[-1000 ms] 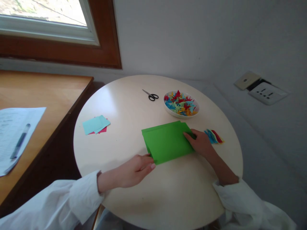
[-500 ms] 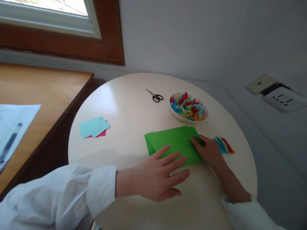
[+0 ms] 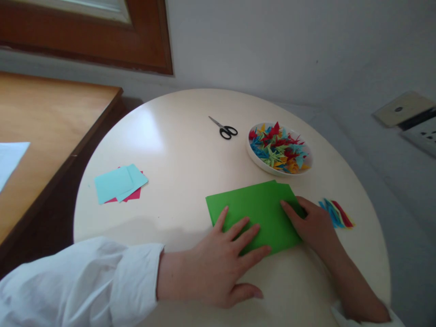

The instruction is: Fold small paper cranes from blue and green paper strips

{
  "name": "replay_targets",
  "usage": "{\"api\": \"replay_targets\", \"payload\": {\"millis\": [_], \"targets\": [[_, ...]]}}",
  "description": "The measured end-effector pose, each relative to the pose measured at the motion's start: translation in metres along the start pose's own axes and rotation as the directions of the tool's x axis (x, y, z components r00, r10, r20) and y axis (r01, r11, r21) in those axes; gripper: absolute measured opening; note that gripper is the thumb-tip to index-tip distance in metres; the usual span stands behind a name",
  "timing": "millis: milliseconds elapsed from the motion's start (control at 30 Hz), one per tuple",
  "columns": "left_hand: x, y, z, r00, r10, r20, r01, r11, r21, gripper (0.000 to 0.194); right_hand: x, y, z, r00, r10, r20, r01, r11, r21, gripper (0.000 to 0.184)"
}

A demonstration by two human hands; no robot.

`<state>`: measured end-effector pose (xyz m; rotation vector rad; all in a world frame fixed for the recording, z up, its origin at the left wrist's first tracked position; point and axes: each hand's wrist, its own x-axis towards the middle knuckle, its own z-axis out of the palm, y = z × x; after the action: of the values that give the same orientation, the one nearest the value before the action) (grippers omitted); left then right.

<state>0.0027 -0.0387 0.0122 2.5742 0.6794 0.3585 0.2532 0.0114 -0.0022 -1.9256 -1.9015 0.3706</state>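
Sheets of bright green paper [image 3: 262, 206], folded or stacked, lie on the round table in front of me. My left hand [image 3: 228, 261] rests flat over their near left part, fingers spread. At the right edge, my right hand [image 3: 315, 225] pinches the green paper between thumb and fingers; some of those fingertips are hidden behind it. Just right of that hand lies a small bunch of folded paper strips [image 3: 337, 213] in blue, yellow and red. Beyond the green paper is a white bowl [image 3: 264, 167] full of small folded paper pieces [image 3: 279, 147] in several colours.
Black-handled scissors [image 3: 225, 129] lie near the back of the round table [image 3: 177, 150]. Light blue and red paper pieces [image 3: 117, 184] are at the left. A wooden desk [image 3: 57, 118] with a white sheet [image 3: 10, 159] stands to the left, and a wall socket [image 3: 424, 131] is at right.
My left hand has let go of the green paper's left corner and spread flat on top, and the raised left side now lies down. My right hand keeps its hold. The view has tilted down.
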Motion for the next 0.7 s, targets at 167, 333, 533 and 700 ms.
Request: {"api": "replay_targets", "payload": {"millis": [167, 333, 533, 700], "targets": [[-0.0011, -0.0012, -0.0031, 1.0, -0.02, 0.022, 0.02, 0.999, -0.025, 0.062, -0.0001, 0.0006, 0.0002, 1.0, 0.005, 0.003, -0.005, 1.0, -0.018, 0.03], [-0.0019, -0.0024, -0.0034, 0.999, -0.031, 0.037, 0.032, 0.999, -0.019, 0.06, -0.0001, -0.0007, 0.0, 0.999, 0.031, 0.023, -0.031, 0.999, -0.025, 0.031], [-0.0021, -0.0047, -0.0025, 0.998, -0.047, 0.044, 0.048, 0.998, -0.027, 0.059, -0.0002, -0.0027, 0.0001, 0.999, 0.047, 0.017, -0.046, 0.998, -0.036, 0.032], [-0.0023, -0.0055, -0.0022, 0.998, -0.045, 0.047, 0.045, 0.999, -0.004, 0.059, -0.0006, -0.0004, 0.0003, 0.996, 0.09, 0.013, -0.089, 0.996, -0.024, 0.031]]}}
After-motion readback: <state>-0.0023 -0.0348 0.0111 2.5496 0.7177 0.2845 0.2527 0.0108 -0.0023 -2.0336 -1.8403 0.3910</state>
